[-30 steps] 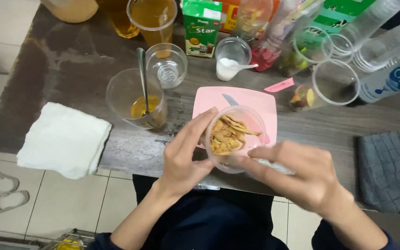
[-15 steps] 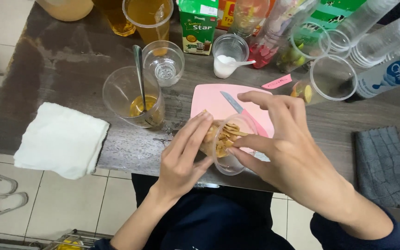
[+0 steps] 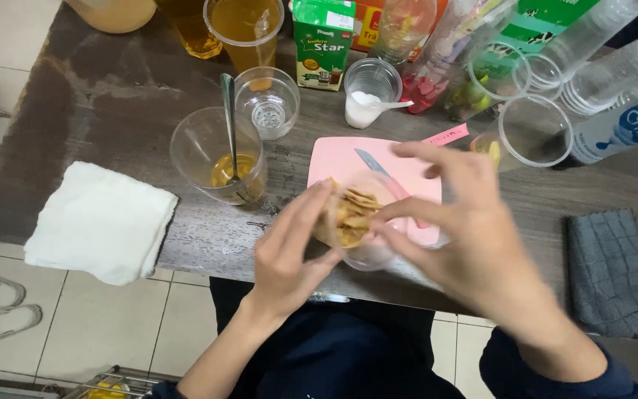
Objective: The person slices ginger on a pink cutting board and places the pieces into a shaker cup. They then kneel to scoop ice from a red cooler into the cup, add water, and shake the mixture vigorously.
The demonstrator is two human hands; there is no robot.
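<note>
Both hands gripping clear plastic tub of tan dried slices [image 3: 354, 222]: left hand [image 3: 289, 251] cradling its side, right hand [image 3: 467, 229] reaching into its tilted mouth.

There is one view, from the camera on my head, looking steeply down and close over the near edge of the table [image 3: 97, 103]. My lap and the tiled floor [image 3: 75, 340] fill the near side; the far side ends at a row of cups and cartons.
</note>
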